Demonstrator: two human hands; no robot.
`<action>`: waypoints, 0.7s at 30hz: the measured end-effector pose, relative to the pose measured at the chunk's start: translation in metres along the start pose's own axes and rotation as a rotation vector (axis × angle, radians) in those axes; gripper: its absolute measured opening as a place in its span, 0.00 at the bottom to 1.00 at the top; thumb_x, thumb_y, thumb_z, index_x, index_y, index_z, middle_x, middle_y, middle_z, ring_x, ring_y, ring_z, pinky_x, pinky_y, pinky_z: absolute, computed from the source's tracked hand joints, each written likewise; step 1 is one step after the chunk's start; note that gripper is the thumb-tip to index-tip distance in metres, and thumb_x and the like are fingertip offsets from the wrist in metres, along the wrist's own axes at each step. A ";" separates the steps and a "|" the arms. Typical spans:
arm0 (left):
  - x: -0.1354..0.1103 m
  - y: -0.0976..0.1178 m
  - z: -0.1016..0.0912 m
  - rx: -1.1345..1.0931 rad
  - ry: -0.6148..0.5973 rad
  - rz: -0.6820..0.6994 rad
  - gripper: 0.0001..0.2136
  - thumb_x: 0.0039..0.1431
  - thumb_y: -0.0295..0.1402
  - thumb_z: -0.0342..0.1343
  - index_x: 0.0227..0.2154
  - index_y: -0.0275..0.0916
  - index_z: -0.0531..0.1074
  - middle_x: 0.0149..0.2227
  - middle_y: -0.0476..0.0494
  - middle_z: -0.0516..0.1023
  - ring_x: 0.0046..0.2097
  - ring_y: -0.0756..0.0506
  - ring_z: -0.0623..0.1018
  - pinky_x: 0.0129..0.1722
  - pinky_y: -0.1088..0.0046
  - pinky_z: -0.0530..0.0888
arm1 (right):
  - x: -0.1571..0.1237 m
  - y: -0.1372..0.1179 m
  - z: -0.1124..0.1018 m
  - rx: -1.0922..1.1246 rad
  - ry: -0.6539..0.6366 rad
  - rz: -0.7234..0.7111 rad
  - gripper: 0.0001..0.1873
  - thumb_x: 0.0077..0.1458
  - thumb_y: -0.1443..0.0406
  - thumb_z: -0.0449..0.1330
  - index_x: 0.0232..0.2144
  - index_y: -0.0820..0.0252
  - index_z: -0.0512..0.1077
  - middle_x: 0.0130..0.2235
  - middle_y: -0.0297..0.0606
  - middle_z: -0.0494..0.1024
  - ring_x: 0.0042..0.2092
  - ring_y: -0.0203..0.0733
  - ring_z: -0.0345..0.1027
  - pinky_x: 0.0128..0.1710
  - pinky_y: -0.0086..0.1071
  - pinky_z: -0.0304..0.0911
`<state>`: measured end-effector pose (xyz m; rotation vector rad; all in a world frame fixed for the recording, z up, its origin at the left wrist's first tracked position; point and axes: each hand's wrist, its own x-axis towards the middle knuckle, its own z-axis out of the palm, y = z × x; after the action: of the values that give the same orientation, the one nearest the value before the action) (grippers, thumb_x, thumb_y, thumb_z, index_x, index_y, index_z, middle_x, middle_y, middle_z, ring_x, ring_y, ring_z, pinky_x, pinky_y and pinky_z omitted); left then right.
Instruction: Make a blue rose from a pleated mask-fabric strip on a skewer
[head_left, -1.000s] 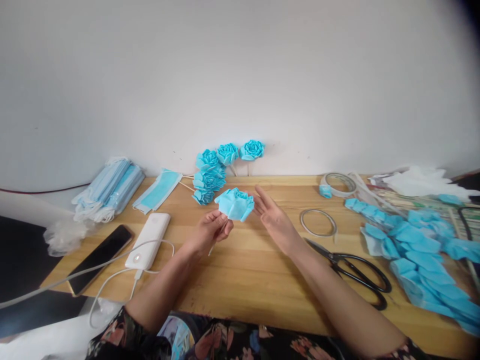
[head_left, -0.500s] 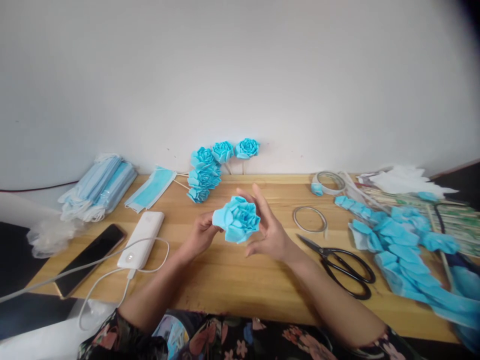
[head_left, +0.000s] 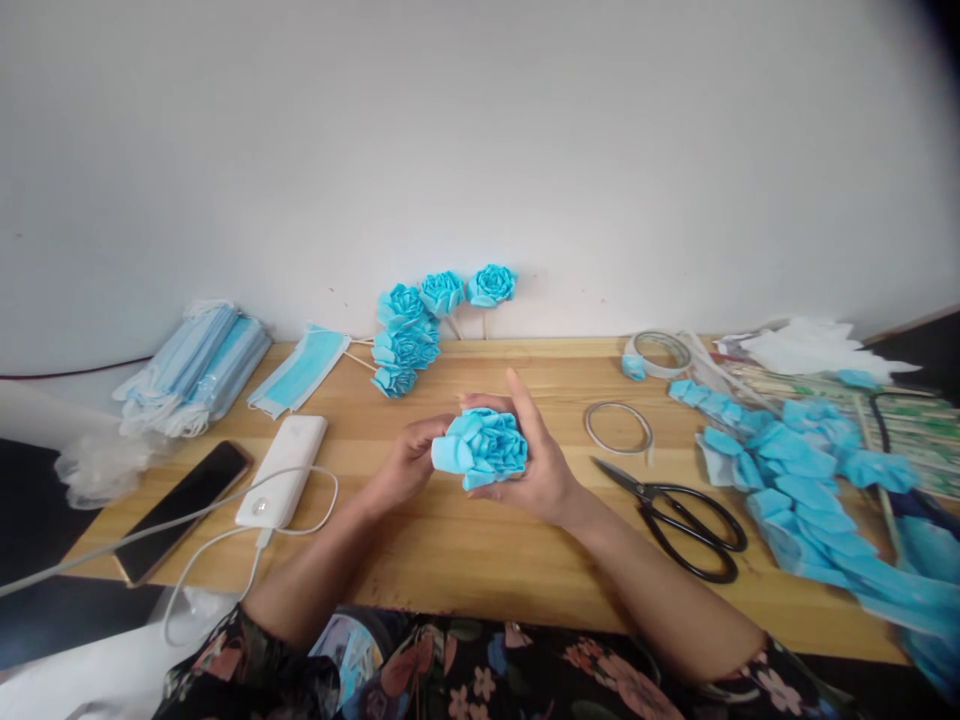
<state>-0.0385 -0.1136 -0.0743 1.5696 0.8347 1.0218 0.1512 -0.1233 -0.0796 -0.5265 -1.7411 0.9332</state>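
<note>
A blue flower [head_left: 487, 445] of folded, mask-like fabric is held up over the middle of the table, its layered petals facing me. From the left, my left hand [head_left: 409, 460] is closed on its base, fingertips partly hidden behind a loose petal. My right hand [head_left: 551, 475] cups the bloom from the right, thumb below and fingers above and behind it, touching the petals. Beyond my hands, several similar blue flowers [head_left: 405, 345] on thin sticks rest by the wall.
Scissors [head_left: 675, 520], a wire coil [head_left: 619, 428] and a tape roll [head_left: 681, 355] lie to the right, beside blue fabric strips [head_left: 806, 500]. A stack of masks [head_left: 195, 365], a single mask [head_left: 300, 370], a phone [head_left: 184, 510] and a cabled power bank [head_left: 285, 470] are on the left.
My right hand has closed in around the petals, where its fingers stood apart before. The flower has shifted slightly right and tilted. My left hand keeps its hold.
</note>
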 end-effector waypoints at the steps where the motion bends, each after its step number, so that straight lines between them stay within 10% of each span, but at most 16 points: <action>1: 0.000 0.000 0.000 0.007 0.010 -0.010 0.20 0.54 0.53 0.60 0.28 0.37 0.81 0.32 0.38 0.80 0.35 0.42 0.76 0.40 0.67 0.72 | 0.000 0.000 -0.001 -0.006 0.001 0.018 0.63 0.49 0.50 0.69 0.71 0.43 0.30 0.60 0.48 0.70 0.64 0.51 0.63 0.61 0.47 0.62; 7: 0.002 0.002 -0.013 0.292 0.148 0.116 0.16 0.60 0.46 0.58 0.25 0.38 0.78 0.26 0.42 0.75 0.31 0.45 0.72 0.37 0.70 0.67 | 0.007 -0.008 -0.027 -0.051 -0.083 0.098 0.64 0.42 0.42 0.68 0.71 0.43 0.38 0.69 0.46 0.58 0.69 0.53 0.53 0.66 0.49 0.55; 14: 0.011 -0.008 -0.027 0.830 0.030 0.280 0.14 0.66 0.36 0.50 0.34 0.40 0.80 0.27 0.42 0.74 0.30 0.46 0.69 0.32 0.71 0.60 | 0.019 -0.012 -0.059 -0.584 0.019 -0.021 0.15 0.65 0.58 0.56 0.50 0.51 0.74 0.50 0.39 0.80 0.55 0.46 0.71 0.60 0.47 0.61; 21: 0.010 -0.020 -0.027 1.039 -0.069 0.319 0.13 0.67 0.30 0.48 0.38 0.42 0.79 0.29 0.43 0.75 0.31 0.45 0.69 0.33 0.69 0.57 | 0.021 -0.001 -0.058 -0.847 -0.134 -0.151 0.08 0.63 0.63 0.59 0.40 0.53 0.78 0.39 0.36 0.83 0.43 0.43 0.75 0.50 0.43 0.64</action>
<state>-0.0601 -0.0901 -0.0887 2.6610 1.1804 0.7521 0.1977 -0.0897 -0.0577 -0.8612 -2.2346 0.0792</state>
